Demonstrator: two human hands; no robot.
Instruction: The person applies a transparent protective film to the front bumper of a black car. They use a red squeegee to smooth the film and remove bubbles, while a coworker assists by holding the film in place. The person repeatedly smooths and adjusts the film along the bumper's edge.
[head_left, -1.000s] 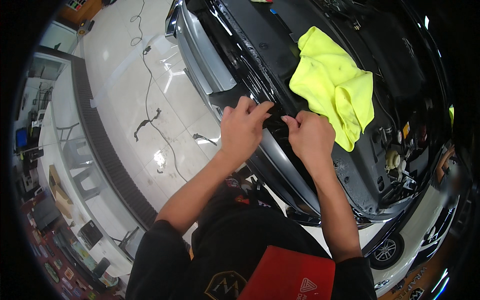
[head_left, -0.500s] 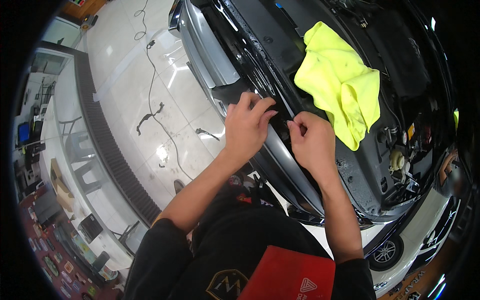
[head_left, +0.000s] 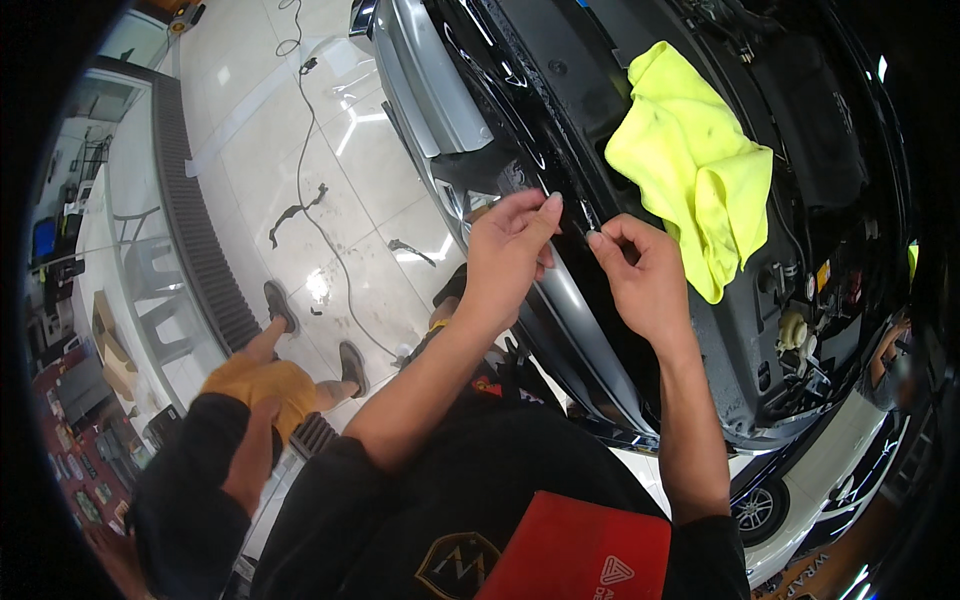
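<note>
My left hand (head_left: pixel 508 252) is over the front edge of a dark car, thumb pressed against its curled fingers. Across a small gap, my right hand (head_left: pixel 648 280) pinches with thumb and forefinger above the glossy black front panel (head_left: pixel 598 318). Whatever lies between the fingertips of either hand is too small or thin to make out. A bright yellow cloth (head_left: pixel 690 150) is spread, crumpled, on the black engine-bay cover (head_left: pixel 560 70) just beyond my right hand. Below the hands runs a grey trim strip (head_left: pixel 590 335). A red flat pouch (head_left: pixel 585 550) sits against my black shirt.
Another person (head_left: pixel 205 470) in dark top and mustard shorts stands at my left. A thin cable (head_left: pixel 303 160) and dark scraps (head_left: pixel 410 250) lie on the pale tiled floor (head_left: pixel 345 215). A white car (head_left: pixel 830 500) stands at the lower right, near a further person (head_left: pixel 885 370).
My left thumb has straightened up against its fingers, and the hands sit slightly farther right in view. Another person has come into view at the left.
</note>
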